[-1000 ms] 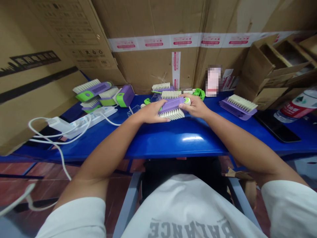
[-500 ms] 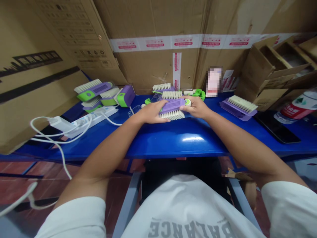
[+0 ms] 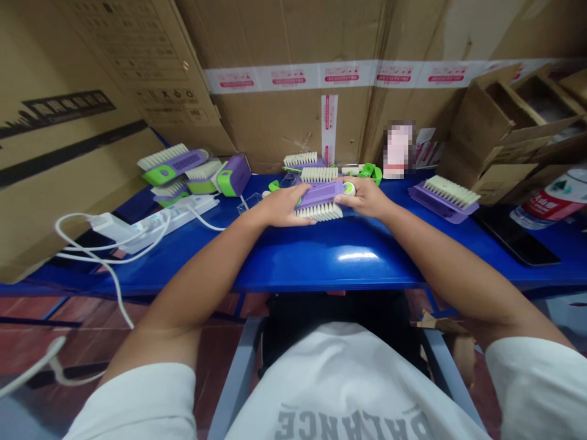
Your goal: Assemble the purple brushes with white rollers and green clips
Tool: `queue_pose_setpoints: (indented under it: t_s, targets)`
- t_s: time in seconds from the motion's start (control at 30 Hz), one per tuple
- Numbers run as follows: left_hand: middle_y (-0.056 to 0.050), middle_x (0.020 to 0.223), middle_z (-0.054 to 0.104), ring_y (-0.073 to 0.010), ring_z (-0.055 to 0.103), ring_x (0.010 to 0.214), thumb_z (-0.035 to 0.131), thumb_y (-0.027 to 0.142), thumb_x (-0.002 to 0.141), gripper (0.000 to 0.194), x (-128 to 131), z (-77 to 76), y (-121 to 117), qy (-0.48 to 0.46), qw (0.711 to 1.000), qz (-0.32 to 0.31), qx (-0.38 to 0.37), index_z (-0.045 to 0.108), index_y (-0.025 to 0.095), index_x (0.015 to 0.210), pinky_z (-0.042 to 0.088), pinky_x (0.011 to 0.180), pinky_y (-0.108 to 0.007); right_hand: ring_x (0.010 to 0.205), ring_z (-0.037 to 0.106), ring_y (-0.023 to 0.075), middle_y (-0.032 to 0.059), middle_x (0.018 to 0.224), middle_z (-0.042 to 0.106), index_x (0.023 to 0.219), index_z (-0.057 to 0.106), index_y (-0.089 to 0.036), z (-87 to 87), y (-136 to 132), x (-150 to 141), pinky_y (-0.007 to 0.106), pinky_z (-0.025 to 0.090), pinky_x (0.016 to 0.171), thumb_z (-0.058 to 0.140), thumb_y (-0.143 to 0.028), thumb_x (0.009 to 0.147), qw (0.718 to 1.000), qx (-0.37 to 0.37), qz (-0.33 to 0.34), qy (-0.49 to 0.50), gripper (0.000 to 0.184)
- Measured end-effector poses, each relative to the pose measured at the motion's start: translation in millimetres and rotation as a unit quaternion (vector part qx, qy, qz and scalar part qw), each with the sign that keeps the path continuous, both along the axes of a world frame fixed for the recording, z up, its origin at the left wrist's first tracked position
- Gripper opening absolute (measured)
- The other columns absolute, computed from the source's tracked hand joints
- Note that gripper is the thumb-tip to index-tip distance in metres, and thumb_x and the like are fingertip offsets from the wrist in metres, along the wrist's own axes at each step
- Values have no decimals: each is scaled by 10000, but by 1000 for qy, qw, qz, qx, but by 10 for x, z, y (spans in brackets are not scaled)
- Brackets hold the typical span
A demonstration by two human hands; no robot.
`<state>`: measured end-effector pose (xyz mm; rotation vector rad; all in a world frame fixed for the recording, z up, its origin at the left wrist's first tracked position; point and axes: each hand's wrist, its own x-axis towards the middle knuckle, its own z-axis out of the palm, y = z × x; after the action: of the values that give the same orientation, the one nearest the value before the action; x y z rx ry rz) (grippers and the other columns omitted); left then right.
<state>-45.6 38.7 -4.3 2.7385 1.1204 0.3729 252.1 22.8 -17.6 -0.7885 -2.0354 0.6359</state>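
Between my two hands is a purple scrub brush with white bristles along its near side. My left hand grips its left end, the thumb on top. Around the right end, by a round white-and-green cap, my right hand is closed. Just behind the held brush lies a row of white bristles, its body mostly hidden. Farther back sits another purple brush, and a bright green plastic part lies beyond my right hand.
Several purple-and-green brushes are piled at the left, behind a white power strip with cables. To the right are a purple brush piece, a black phone, a bottle and cardboard boxes. Cardboard walls the back.
Both hands keep the same hold on the brush. The whole view has shifted very slightly; nothing else visibly differs.
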Motion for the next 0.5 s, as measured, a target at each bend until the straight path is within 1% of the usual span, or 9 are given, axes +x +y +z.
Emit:
queue_pose_setpoints:
  t_s: [0.17, 0.27, 0.37, 0.5]
  targets:
    - [-256, 1694, 671, -484, 714, 1506, 857, 693, 854, 1070, 6, 1, 10, 6, 1000, -4, -2, 524, 148, 1712, 570, 1245, -539, 1139, 853, 332, 125, 1202, 902, 1185, 891, -204, -5, 6, -1, 497, 667, 1115, 877, -805, 889, 1000, -3, 5, 4, 670]
    - [-251, 1691, 674, -484, 714, 1509, 870, 694, 848, 1070, 6, 0, 10, 7, 1000, -3, 0, 526, 160, 1709, 570, 1248, -537, 1143, 857, 341, 135, 1230, 908, 1198, 889, -195, -8, 10, 2, 504, 662, 1116, 881, -790, 893, 1000, -5, 7, 2, 668]
    - [-237, 1691, 678, -475, 717, 1510, 879, 692, 849, 1060, 2, -5, 12, 5, 1000, -4, 3, 526, 181, 1708, 573, 1247, -523, 1143, 856, 334, 127, 1242, 908, 1205, 891, -203, -12, 15, 8, 489, 665, 1109, 890, -776, 891, 1000, -7, 3, -2, 653]
    - [-245, 1702, 670, -473, 718, 1508, 881, 693, 857, 1066, -5, -17, 19, 4, 1000, -6, 5, 521, 170, 1713, 576, 1243, -523, 1114, 856, 333, 133, 1237, 911, 1216, 891, -188, -17, 18, 7, 487, 672, 1074, 893, -764, 893, 1000, -10, 7, 1, 660]
